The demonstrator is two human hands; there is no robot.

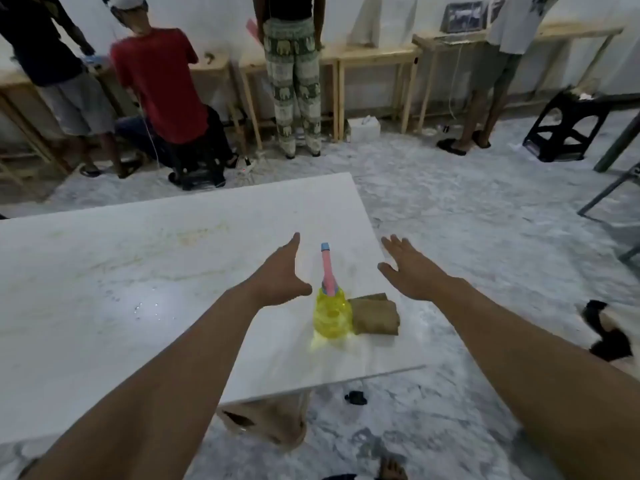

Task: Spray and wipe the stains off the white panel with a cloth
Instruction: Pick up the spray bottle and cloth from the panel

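Observation:
A large white panel [121, 289] lies flat in front of me, with faint yellowish stains toward its far side and small droplets near the left middle. A yellow spray bottle [331, 317] with a pink and blue spray head stands near the panel's right edge. A folded brown cloth [375, 315] lies right beside it. My left hand [282, 275] hovers just left of the bottle, fingers straight, holding nothing. My right hand [405, 268] hovers past the panel's right edge, above the cloth, fingers spread and empty.
Several people stand or sit at wooden benches [374, 57] along the far wall. A black stool [568, 126] stands at right. A brown support [270, 420] sits under the panel. A small black object [356, 397] lies on the marbled floor.

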